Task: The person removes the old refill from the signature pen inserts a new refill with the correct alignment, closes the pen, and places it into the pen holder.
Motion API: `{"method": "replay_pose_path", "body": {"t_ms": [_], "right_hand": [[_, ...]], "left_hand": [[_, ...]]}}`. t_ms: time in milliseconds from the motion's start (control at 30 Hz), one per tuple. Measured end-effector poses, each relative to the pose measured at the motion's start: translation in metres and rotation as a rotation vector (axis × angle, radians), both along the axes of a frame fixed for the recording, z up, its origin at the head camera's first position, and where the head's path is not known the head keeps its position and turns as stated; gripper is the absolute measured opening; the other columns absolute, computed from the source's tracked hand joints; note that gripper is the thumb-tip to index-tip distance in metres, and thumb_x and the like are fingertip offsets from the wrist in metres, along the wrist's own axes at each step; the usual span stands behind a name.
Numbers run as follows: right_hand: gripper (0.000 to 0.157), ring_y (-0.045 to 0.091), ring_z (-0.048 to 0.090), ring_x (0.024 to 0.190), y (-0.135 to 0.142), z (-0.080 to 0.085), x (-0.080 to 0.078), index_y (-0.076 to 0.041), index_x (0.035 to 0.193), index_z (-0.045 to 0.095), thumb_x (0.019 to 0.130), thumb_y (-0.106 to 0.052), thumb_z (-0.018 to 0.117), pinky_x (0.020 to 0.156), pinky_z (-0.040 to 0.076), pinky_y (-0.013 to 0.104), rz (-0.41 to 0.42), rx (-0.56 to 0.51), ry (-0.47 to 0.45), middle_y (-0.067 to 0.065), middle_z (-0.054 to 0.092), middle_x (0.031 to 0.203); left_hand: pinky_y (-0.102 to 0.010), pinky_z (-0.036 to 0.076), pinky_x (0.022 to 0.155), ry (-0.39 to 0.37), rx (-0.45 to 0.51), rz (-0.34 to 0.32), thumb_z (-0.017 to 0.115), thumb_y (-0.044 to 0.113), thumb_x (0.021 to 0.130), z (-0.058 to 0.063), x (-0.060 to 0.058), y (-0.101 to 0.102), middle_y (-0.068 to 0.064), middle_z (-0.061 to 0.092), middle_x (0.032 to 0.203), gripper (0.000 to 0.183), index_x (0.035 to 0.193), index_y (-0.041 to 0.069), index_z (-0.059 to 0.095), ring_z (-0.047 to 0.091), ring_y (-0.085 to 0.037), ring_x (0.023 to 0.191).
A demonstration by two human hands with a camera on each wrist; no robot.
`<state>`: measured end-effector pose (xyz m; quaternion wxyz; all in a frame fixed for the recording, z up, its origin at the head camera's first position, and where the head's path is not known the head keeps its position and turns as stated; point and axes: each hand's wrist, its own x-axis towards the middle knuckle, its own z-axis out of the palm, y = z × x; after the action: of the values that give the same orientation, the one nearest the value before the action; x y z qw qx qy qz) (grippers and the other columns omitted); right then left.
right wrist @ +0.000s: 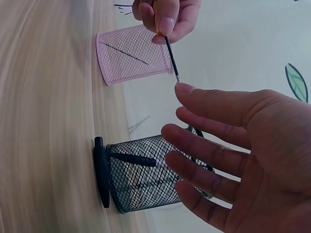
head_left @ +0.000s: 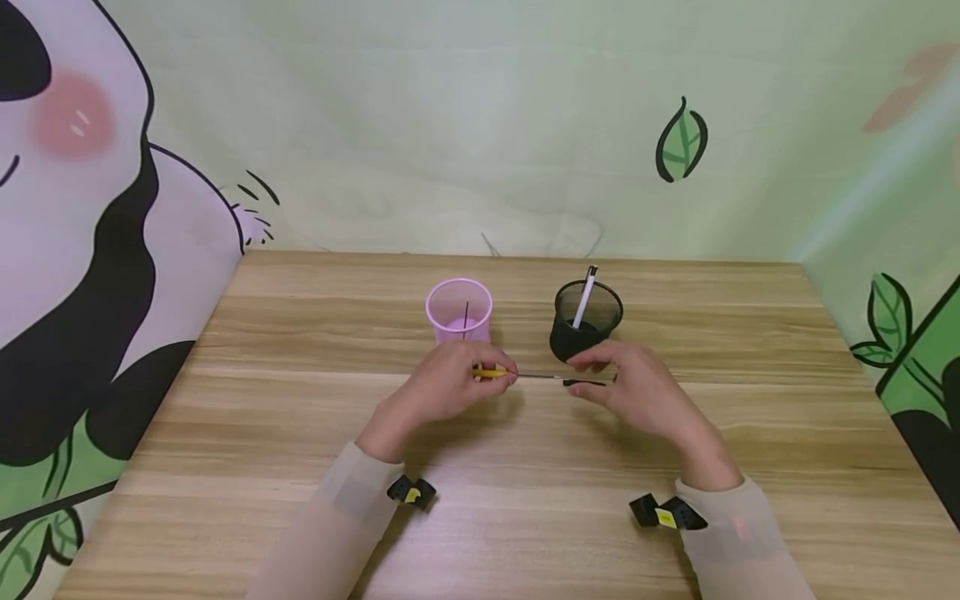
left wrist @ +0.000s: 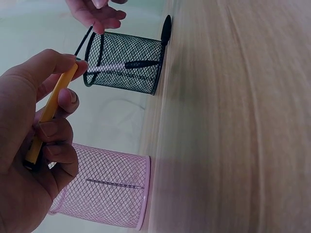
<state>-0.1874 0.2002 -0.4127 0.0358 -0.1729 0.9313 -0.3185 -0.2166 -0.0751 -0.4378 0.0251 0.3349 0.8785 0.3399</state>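
My left hand (head_left: 459, 379) grips a yellow pen barrel (left wrist: 57, 94) with fingers curled round it. From its front end a thin dark pen refill (right wrist: 172, 59) sticks out toward the right, ending in a small metal tip. My right hand (head_left: 637, 387) has its fingers loosely extended and apart, the thumb tip right at the refill's end. Below that hand, a black pen (right wrist: 101, 172) lies on the table beside the black mesh cup (left wrist: 124, 60). A white pen with a black end (head_left: 585, 297) leans inside this cup.
Behind my left hand stands a pink mesh cup (head_left: 459, 292) with a thin dark stick (left wrist: 114, 183) in it. Both cups are upright on the wood-grain table (head_left: 525, 500). A printed backdrop (head_left: 450, 125) rises at the table's far edge.
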Motion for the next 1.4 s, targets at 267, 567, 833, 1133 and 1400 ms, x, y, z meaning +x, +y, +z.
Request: {"method": "replay_pose_path", "body": {"t_ms": [267,567,833,1133,1400], "right_hand": [[0.024,0.015,0.060,0.094,-0.007,0.001,0.003,-0.024,0.106,0.072,0.084,-0.033,0.076,0.074,0.047,0.031,0.017,-0.017,0.021,-0.003,0.070,0.100],[0.018,0.016,0.062,0.091,-0.012,-0.001,0.003,-0.022,0.100,0.074,0.085,-0.032,0.074,0.071,0.050,0.033,0.045,-0.053,0.075,-0.008,0.069,0.095],[0.009,0.012,0.061,0.086,-0.015,-0.002,0.003,-0.026,0.095,0.074,0.087,-0.031,0.073,0.069,0.048,0.030,0.056,-0.059,0.097,-0.011,0.067,0.090],[0.004,0.007,0.059,0.084,-0.015,-0.002,0.003,-0.027,0.091,0.072,0.088,-0.030,0.071,0.067,0.047,0.028,0.064,-0.059,0.096,-0.012,0.066,0.089],[0.006,0.007,0.059,0.082,-0.014,-0.004,0.002,-0.027,0.091,0.072,0.089,-0.032,0.070,0.067,0.046,0.026,0.074,-0.065,0.099,-0.013,0.066,0.087]], "left_hand": [[-0.023,0.049,0.073,0.006,-0.006,0.001,0.064,0.035,0.093,0.000,0.001,0.001,0.019,0.068,0.091,0.016,0.100,0.025,0.074,0.058,-0.001,0.080],[-0.024,0.051,0.076,0.006,-0.002,-0.002,0.064,0.035,0.092,0.002,0.002,0.001,0.019,0.069,0.094,0.016,0.100,0.024,0.074,0.060,0.000,0.083],[-0.023,0.051,0.078,0.012,0.003,-0.001,0.064,0.035,0.093,0.002,0.002,0.001,0.020,0.069,0.094,0.017,0.100,0.025,0.074,0.060,0.000,0.084],[-0.023,0.051,0.079,0.008,-0.006,-0.004,0.063,0.036,0.093,0.003,0.002,0.001,0.020,0.069,0.096,0.017,0.101,0.025,0.074,0.060,0.001,0.085],[-0.022,0.050,0.079,0.011,-0.001,-0.001,0.064,0.036,0.093,0.004,0.003,0.001,0.021,0.069,0.096,0.014,0.100,0.028,0.074,0.060,0.002,0.085]]}}
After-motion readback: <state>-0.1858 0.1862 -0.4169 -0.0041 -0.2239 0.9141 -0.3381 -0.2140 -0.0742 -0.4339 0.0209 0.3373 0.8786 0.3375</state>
